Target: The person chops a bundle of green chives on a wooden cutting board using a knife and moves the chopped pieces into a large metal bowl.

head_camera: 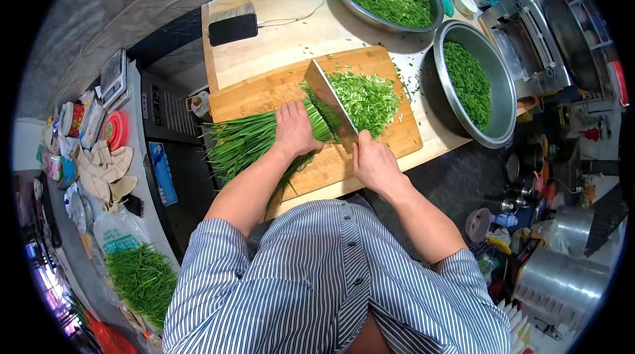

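Note:
My left hand [294,128] presses down on a thick bundle of long green garlic chives [243,141] lying across a wooden cutting board [283,84]. The leafy ends hang over the board's left and near edges. In my right hand [375,163] is the handle of a broad cleaver [333,101], its blade standing on edge at the bundle's cut end. Right of the blade lies a heap of chopped chives [369,101], with short green and pale pieces. The handle itself is mostly hidden by my fingers.
Two metal basins hold chopped greens: one basin [436,19] at the back, a deeper one [511,101] at right. A phone [233,29] with a cable rests on the wooden table [278,7]. More uncut chives [141,279] and a kitchen scale [114,76] occupy the left counter.

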### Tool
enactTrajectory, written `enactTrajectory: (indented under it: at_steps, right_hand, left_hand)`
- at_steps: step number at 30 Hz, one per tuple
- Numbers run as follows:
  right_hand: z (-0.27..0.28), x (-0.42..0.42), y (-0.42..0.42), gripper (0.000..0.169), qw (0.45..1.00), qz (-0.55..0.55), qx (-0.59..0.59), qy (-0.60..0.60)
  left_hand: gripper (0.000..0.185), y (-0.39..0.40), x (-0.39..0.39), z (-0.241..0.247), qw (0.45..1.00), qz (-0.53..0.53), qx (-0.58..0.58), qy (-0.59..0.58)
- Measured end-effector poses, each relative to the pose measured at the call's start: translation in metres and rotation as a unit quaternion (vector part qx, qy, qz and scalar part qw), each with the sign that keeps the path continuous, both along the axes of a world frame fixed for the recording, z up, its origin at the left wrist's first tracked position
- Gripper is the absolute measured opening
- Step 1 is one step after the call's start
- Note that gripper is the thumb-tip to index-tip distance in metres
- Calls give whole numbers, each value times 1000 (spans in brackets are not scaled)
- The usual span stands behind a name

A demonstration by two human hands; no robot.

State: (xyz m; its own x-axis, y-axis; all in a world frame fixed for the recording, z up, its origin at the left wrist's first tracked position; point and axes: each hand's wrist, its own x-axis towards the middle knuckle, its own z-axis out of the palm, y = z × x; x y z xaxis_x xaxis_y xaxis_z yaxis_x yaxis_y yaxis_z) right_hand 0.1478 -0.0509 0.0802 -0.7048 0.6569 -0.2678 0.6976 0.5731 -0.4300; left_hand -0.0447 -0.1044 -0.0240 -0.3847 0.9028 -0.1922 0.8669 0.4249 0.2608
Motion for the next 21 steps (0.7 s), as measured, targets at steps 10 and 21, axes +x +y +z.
enactTrajectory:
  at_steps: [10, 21]
  right_hand:
    - [0, -1, -3, 14, 998, 48, -30, -26]
    - [-65, -22, 8, 21, 999, -4, -45, -8]
  left_hand:
    - [110, -5, -2, 0, 998, -5, 35, -54]
    - [105, -9, 0, -7, 997, -21, 80, -8]
